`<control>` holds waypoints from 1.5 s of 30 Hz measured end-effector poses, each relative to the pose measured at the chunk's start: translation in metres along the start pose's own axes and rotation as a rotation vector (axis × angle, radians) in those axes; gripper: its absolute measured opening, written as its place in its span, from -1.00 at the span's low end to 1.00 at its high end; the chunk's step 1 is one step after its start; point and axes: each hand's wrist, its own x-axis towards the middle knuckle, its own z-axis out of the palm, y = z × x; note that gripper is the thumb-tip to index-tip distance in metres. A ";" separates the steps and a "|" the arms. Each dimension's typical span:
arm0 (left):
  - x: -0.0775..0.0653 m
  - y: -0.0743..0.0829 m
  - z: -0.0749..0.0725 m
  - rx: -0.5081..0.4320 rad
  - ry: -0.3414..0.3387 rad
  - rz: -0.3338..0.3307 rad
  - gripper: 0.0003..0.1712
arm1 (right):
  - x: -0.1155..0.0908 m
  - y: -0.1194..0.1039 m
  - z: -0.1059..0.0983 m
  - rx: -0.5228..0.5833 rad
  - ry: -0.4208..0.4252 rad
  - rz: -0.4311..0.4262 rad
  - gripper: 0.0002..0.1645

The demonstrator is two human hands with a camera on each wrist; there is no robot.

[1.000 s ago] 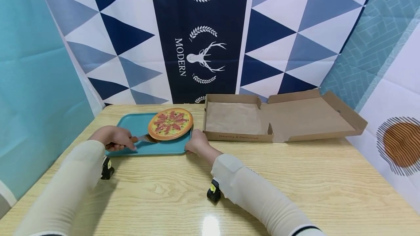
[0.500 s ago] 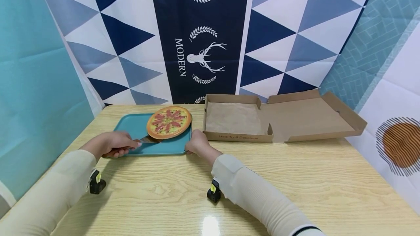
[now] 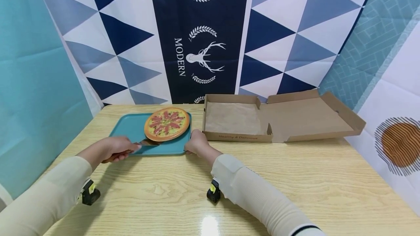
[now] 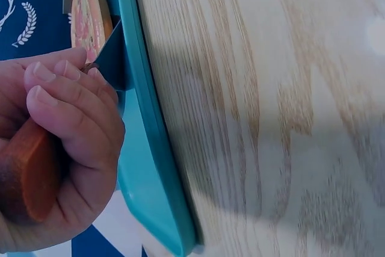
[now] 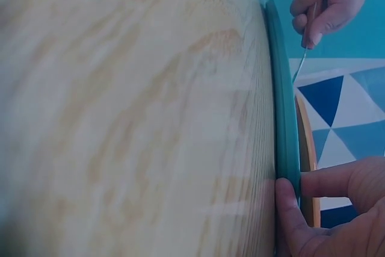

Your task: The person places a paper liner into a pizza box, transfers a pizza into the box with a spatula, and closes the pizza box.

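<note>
In the head view, a round pizza (image 3: 166, 124) with red strips on top lies on the right part of a teal tray (image 3: 131, 125). My left hand (image 3: 115, 148) grips the wooden handle (image 4: 27, 173) of a pizza server, above the tray's near left side. The server's metal blade (image 3: 149, 142) meets the pizza's near edge; how far it reaches underneath is hidden. My right hand (image 3: 198, 142) holds the tray's near right corner, thumb and finger pinching the rim (image 5: 289, 148) in the right wrist view.
An open cardboard pizza box (image 3: 242, 137) stands close to the right of the tray, lined with brown paper (image 3: 233, 118). Its lid (image 3: 305, 117) lies folded back to the right. Patterned cloth (image 3: 200, 46) hangs behind the wooden table (image 3: 183, 188).
My left hand has drawn back to the left and nearer with the pizza server. The pizza has shifted slightly left on the tray. My right hand has stayed on the corner.
</note>
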 end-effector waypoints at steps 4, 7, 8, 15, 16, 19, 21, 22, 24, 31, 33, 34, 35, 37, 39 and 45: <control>-0.005 0.001 -0.001 0.001 -0.006 0.020 -0.50 | 0.000 0.000 0.000 -0.008 -0.002 0.002 -0.73; -0.009 0.002 -0.004 0.004 -0.014 0.024 -0.51 | -0.001 0.000 0.000 -0.005 -0.004 -0.004 -0.74; -0.010 0.002 -0.005 0.006 -0.017 0.024 -0.52 | -0.001 0.000 0.000 0.000 -0.004 -0.008 -0.74; -0.021 0.011 -0.014 0.033 -0.022 0.025 -0.53 | -0.001 0.002 0.001 0.006 0.005 -0.012 -0.78; -0.023 0.012 -0.015 0.035 -0.023 0.028 -0.53 | -0.001 0.002 0.001 0.009 0.005 -0.012 -0.79; -0.028 0.015 -0.017 0.043 -0.025 0.040 -0.54 | -0.002 0.001 0.000 0.028 -0.003 -0.010 -0.81; -0.030 0.017 -0.017 0.046 -0.025 0.049 -0.54 | -0.004 0.001 -0.001 0.039 -0.011 -0.012 -0.81; -0.031 0.017 -0.018 0.045 -0.024 0.053 -0.55 | -0.005 0.001 -0.002 0.042 -0.016 -0.014 -0.81; -0.032 0.018 -0.019 0.045 -0.023 0.057 -0.55 | -0.008 0.002 -0.004 0.040 -0.031 -0.017 -0.82; -0.036 0.019 -0.022 0.066 -0.028 0.071 -0.54 | -0.022 0.007 -0.013 0.044 -0.111 -0.037 -0.73; -0.038 0.020 -0.023 0.076 -0.027 0.075 -0.55 | -0.026 0.008 -0.016 0.061 -0.140 -0.036 -0.58; -0.039 0.020 -0.023 0.080 -0.027 0.078 -0.55 | -0.027 0.009 -0.017 0.054 -0.152 -0.039 -0.52; -0.039 0.021 -0.023 0.083 -0.029 0.080 -0.55 | -0.029 0.010 -0.019 0.050 -0.165 -0.040 -0.46; -0.040 0.021 -0.023 0.086 -0.032 0.084 -0.56 | -0.032 0.013 -0.021 0.041 -0.195 -0.048 -0.39; -0.041 0.021 -0.023 0.089 -0.033 0.086 -0.56 | -0.035 0.016 -0.024 0.026 -0.220 -0.068 -0.38; -0.041 0.022 -0.022 0.099 -0.033 0.085 -0.56 | -0.046 0.023 -0.039 0.076 -0.290 -0.116 -0.43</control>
